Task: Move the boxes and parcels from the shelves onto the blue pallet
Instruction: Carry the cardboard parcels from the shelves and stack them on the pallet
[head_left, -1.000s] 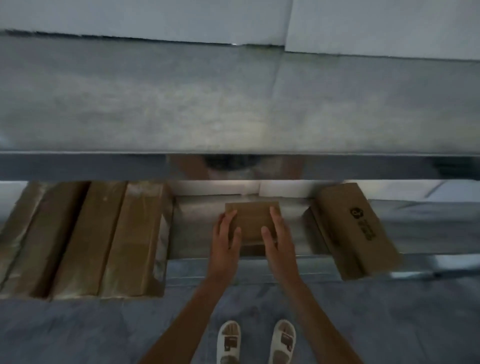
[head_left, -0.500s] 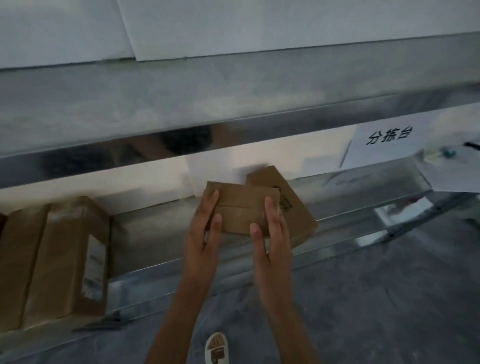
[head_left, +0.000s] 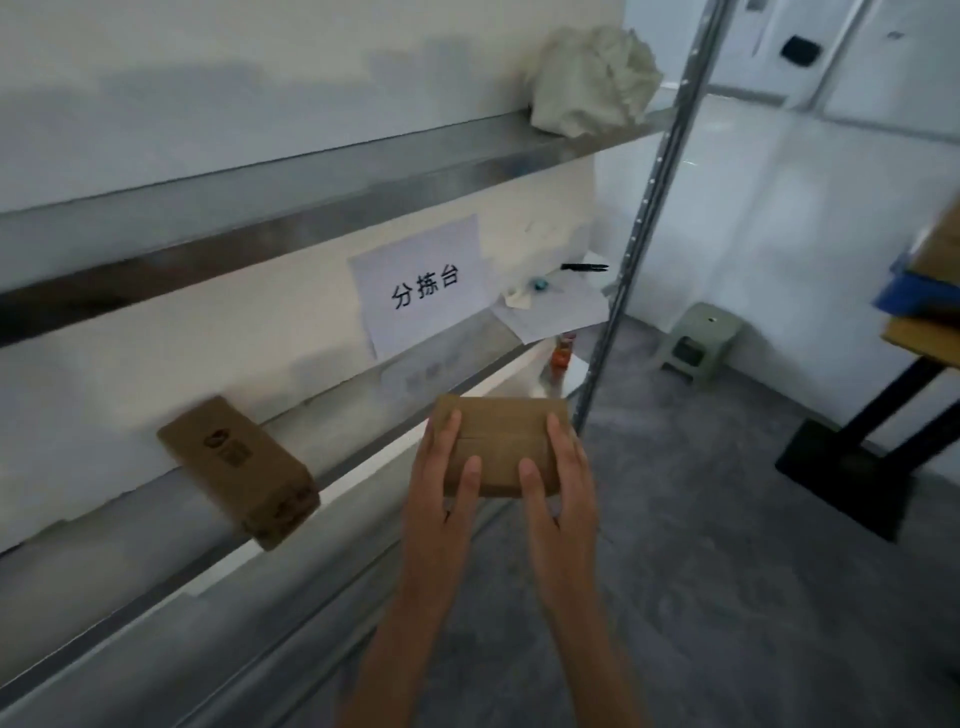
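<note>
A small brown cardboard box (head_left: 501, 441) is in the air in front of the metal shelf (head_left: 156, 597), held between both hands. My left hand (head_left: 441, 499) grips its left end and my right hand (head_left: 558, 499) grips its right end, thumbs on top, other fingers hidden beneath. A second, longer cardboard box (head_left: 239, 467) with a printed logo lies on the lower shelf to the left, its end overhanging the shelf edge. No blue pallet is plainly in view.
A paper sign (head_left: 423, 283) leans on the wall above loose papers, a pen (head_left: 584, 267) and a bottle (head_left: 562, 358). A white bundle (head_left: 592, 80) sits on the upper shelf. The shelf post (head_left: 639, 234), a green stool (head_left: 698, 343) and a black-legged table (head_left: 883, 415) stand right.
Both hands lifted the small box off the lower shelf and carried it rightward. The view swung right, so the stacked boxes at left dropped out and the stool and table came in.
</note>
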